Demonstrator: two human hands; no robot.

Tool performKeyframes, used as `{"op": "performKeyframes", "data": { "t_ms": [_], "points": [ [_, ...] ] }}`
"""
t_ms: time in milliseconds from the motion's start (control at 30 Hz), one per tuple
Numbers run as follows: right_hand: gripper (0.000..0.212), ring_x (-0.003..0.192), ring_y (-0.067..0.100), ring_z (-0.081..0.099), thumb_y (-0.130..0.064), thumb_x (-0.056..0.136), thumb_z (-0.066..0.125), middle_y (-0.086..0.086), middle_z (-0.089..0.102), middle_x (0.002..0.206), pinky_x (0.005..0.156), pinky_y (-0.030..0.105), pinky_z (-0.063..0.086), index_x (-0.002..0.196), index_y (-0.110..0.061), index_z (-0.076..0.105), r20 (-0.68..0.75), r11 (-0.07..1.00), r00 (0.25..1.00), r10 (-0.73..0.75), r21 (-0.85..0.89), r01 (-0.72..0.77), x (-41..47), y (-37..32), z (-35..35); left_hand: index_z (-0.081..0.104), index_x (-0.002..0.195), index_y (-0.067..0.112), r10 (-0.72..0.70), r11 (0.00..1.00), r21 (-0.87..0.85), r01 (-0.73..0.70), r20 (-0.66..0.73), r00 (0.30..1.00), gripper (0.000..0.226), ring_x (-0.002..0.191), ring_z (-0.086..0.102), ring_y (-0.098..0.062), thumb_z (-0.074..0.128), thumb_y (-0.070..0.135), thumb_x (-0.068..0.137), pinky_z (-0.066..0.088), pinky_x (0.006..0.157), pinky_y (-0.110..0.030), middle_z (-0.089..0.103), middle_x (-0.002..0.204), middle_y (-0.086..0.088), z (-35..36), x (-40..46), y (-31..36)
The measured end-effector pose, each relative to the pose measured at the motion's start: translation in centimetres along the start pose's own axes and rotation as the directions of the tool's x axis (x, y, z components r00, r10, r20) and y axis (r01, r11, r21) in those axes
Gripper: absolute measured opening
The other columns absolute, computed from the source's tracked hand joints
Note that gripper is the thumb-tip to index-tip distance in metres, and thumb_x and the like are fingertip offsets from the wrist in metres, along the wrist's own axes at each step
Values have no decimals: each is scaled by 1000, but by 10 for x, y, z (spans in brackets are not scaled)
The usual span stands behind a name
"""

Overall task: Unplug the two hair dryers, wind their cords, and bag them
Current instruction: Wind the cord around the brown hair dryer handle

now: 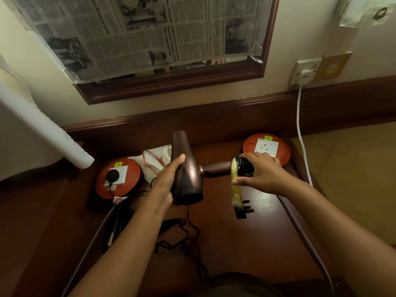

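Note:
My left hand (169, 176) grips the barrel of a brown hair dryer (186, 168) held over the wooden desk (246, 243). Its handle points right. My right hand (261, 170) holds the black cord wound round the handle's end (243, 166). A yellow tag (235, 189) hangs from that cord down to its black plug (244, 210), which dangles free. A second black cord (188, 234) lies loose on the desk. Another black plug (113, 175) sits in the socket of the left red disc (120, 179). White drawstring bags (153, 161) lie behind the dryer.
A right red disc with an empty white socket (266, 146) stands at the back right. A white plug (305, 77) sits in the wall socket, its white cable (300, 129) running down the right side. A framed mirror covered with newspaper (150, 39) hangs above.

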State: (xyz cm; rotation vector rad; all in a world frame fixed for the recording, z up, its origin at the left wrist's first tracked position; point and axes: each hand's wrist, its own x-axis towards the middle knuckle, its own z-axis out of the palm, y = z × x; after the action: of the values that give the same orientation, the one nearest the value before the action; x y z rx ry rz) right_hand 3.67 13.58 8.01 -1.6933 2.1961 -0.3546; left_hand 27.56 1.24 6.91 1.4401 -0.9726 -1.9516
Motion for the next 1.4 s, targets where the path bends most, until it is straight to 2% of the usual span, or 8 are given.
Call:
{"op": "performKeyframes", "data": {
  "t_ms": [167, 333, 667, 800, 900, 1133, 1200, 1400],
  "points": [
    [85, 122, 20, 34, -72, 69, 60, -1, 44, 131, 100, 40, 26, 138, -28, 36, 28, 998, 998, 49, 41, -50, -8, 14, 26, 60, 115, 15, -62, 998, 29, 62, 23, 998, 48, 83, 68, -26, 71, 44, 78, 55, 66, -34, 70, 99, -10, 7, 14, -24],
    [80, 119, 19, 37, -69, 69, 64, -3, 46, 127, 98, 39, 29, 133, -28, 41, 83, 989, 992, 97, 105, -105, -19, 38, 57, 50, 131, 19, -68, 986, 152, 67, 1, 998, 84, 96, 67, -31, 75, 56, 60, 56, 70, -37, 66, 113, -13, 17, 34, -56],
    [75, 109, 19, 43, -69, 66, 67, -5, 47, 108, 95, 39, 35, 127, -29, 46, 165, 966, 965, 206, 124, -227, -20, 73, 92, 58, 120, 11, -196, 951, 238, 195, -23, 980, 45, 88, 66, -28, 68, 36, 83, 51, 64, -29, 67, 106, -14, 34, 78, -90],
    [79, 113, 22, 43, -70, 65, 68, 0, 51, 114, 93, 38, 32, 129, -29, 47, 180, 963, 954, 240, 81, -258, -14, 87, 101, 63, 110, 10, -233, 933, 273, 233, -33, 972, 33, 84, 66, -26, 68, 31, 85, 53, 73, -33, 68, 94, -9, 39, 93, -102],
    [80, 116, 24, 41, -69, 65, 68, 1, 51, 118, 95, 38, 31, 131, -28, 46, 210, 959, 946, 249, 80, -270, -8, 97, 108, 63, 112, 10, -255, 923, 287, 256, -41, 966, 38, 91, 67, -28, 71, 33, 82, 53, 84, -39, 69, 98, -10, 42, 104, -110],
    [81, 120, 23, 38, -67, 67, 68, 3, 49, 126, 99, 38, 27, 133, -27, 43, 237, 949, 934, 266, 105, -297, 6, 110, 119, 52, 125, 16, -253, 906, 334, 260, -65, 965, 49, 100, 61, -23, 70, 37, 84, 49, 86, -34, 62, 118, -5, 49, 120, -110],
    [82, 121, 23, 37, -67, 67, 68, 3, 48, 127, 99, 38, 26, 134, -27, 42, 246, 946, 932, 267, 117, -302, 10, 112, 121, 41, 140, 14, -264, 898, 344, 274, -77, 961, 70, 111, 57, -26, 71, 39, 82, 46, 93, -36, 54, 133, -7, 48, 123, -110],
    [80, 120, 23, 40, -66, 70, 66, 4, 50, 127, 99, 38, 29, 134, -25, 42, 275, 946, 923, 270, 103, -307, 17, 118, 127, 46, 140, 16, -251, 885, 387, 260, -74, 965, 111, 115, 58, -27, 77, 62, 44, 46, 101, -45, 58, 133, -8, 40, 144, -129]
  ]
}}
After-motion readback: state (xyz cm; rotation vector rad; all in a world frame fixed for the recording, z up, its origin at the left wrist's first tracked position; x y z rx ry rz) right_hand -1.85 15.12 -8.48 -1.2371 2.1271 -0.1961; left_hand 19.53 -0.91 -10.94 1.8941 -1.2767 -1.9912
